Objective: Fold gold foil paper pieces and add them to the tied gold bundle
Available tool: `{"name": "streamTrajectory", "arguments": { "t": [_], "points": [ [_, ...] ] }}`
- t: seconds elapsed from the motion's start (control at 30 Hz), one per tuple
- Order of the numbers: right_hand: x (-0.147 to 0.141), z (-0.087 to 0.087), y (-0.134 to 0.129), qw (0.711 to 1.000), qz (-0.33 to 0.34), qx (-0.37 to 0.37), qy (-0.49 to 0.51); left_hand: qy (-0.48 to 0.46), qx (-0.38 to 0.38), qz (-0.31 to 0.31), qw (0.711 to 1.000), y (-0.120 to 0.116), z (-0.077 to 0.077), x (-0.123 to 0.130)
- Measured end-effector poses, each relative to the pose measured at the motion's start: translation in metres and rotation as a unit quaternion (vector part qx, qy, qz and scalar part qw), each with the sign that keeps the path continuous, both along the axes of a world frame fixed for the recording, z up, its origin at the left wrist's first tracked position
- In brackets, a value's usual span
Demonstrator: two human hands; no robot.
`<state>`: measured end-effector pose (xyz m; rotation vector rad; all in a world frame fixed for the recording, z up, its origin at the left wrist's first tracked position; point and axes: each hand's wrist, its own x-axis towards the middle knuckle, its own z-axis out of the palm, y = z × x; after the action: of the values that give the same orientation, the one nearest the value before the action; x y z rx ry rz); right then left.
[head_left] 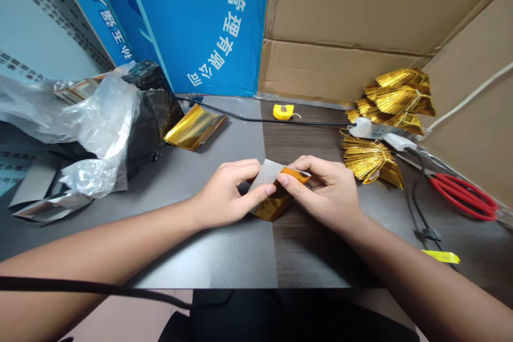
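Between both hands, just above the table, is a sheet of gold foil paper (273, 209) with a pale grey back. My left hand (231, 192) pinches its left part between thumb and fingers. With thumb and fingers closed, my right hand (331, 184) grips the right end, where a narrow gold strip is folded over the pale side. Part of the sheet is hidden behind the fingers. Farther off to the left lies a curved stack of gold foil sheets (196, 127). Pleated gold foil bundles (371, 157), tied at the middle, lie beyond my right hand.
A yellow tape measure (283, 112) sits at the back, near a black cable (244, 118). White plugs and a power strip (372, 129) lie among the gold bundles. Red-handled scissors (463, 196) are at the right, and crumpled clear plastic (100, 123) covers the left. Cardboard (344, 16) walls the back.
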<state>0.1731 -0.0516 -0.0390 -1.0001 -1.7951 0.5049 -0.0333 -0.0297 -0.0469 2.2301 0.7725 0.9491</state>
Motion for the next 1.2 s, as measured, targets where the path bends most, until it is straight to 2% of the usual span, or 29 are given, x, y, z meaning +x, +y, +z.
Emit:
{"name": "streamTrajectory", "arguments": {
  "t": [0.3, 0.5, 0.73, 1.03, 1.2],
  "points": [
    [0.0005, 0.0015, -0.0009, 1.0, 0.003, -0.014, 0.0, 0.004, 0.018, -0.002, 1.0, 0.0, -0.0001, 0.0007],
    [-0.0014, -0.0001, 0.0, 1.0, 0.012, -0.024, 0.016, -0.008, 0.0, -0.004, 1.0, -0.001, -0.0006, 0.0007],
    [-0.001, 0.0015, 0.0, 0.998, 0.038, -0.049, 0.015, -0.006, -0.058, 0.002, 0.998, -0.0023, 0.003, 0.0011],
    [-0.0002, 0.0013, -0.0005, 0.999, 0.025, 0.038, -0.017, -0.05, -0.165, -0.047, 0.984, -0.003, 0.0062, 0.0034],
    [0.0011, 0.0015, -0.001, 0.999, 0.031, 0.032, -0.019, -0.066, -0.206, -0.061, 0.974, -0.0022, 0.0053, 0.0039]
  ]
}}
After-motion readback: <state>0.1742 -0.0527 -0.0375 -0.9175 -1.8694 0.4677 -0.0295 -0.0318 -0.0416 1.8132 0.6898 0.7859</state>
